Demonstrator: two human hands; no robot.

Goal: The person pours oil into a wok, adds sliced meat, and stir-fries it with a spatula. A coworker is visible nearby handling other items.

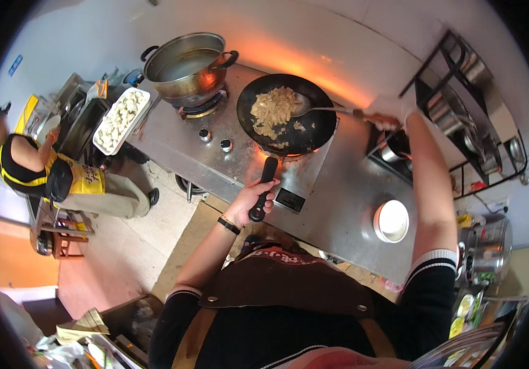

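Note:
A black wok (322,124) sits over a lit burner, with pale brown sliced food (271,108) gathered mostly in its left half. My left hand (255,198) is closed around the wok's black handle (269,173). My right hand (384,121) grips the handle of a metal ladle (329,109). The ladle's bowl rests against the food inside the wok. Small scraps of food lie apart from the main heap, lower in the wok.
A large steel pot (190,87) holding liquid stands on the left burner. Beside it is a white tray (142,117) of pale pieces. A white bowl (391,221) stands right; a black rack (463,92) holds pans. Another person (29,161) works at far left.

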